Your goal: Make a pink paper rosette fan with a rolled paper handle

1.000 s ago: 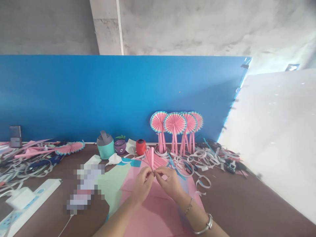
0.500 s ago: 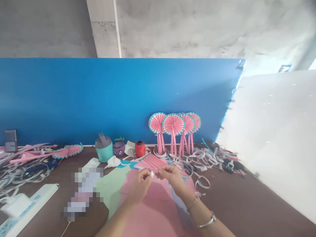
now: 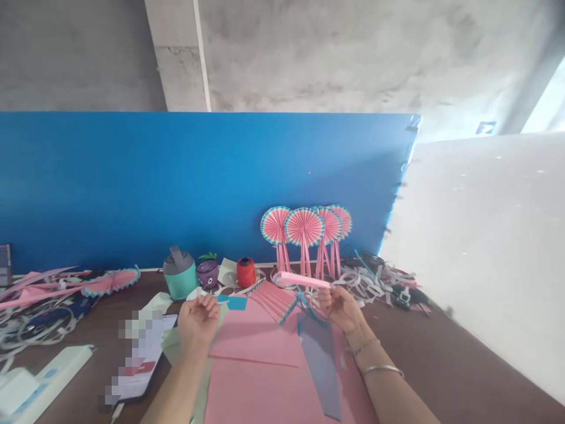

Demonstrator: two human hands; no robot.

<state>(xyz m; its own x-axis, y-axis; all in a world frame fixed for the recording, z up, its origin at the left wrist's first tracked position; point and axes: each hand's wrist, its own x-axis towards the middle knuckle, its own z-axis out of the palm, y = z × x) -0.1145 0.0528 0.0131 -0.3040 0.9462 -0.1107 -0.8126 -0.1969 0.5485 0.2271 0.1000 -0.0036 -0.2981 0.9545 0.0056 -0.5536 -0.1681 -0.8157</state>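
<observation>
My right hand point(image 3: 339, 307) pinches one end of a folded pink paper strip point(image 3: 304, 280), which extends leftward above the table. My left hand point(image 3: 199, 318) is raised at the left of the pink sheets, palm up with curled fingers; whether it holds something small is hard to make out. Between the hands lies a pleated pink paper piece point(image 3: 274, 299) with a blue-edged end. Flat pink sheets point(image 3: 256, 388) cover the table below, with a grey-blue piece point(image 3: 320, 365) on them near my right forearm.
Round pink fans point(image 3: 304, 227) stand against the blue partition point(image 3: 176, 176). Nearby are a red container point(image 3: 246, 272), a purple pot point(image 3: 207, 274) and a teal cup point(image 3: 180, 277). A phone point(image 3: 148, 362), power strip point(image 3: 53, 377) and tangled white strips point(image 3: 362, 284) lie around.
My hands have moved apart, the left one leftward, the right one slightly right. A folded pink strip now shows in my right hand. The view has shifted a little.
</observation>
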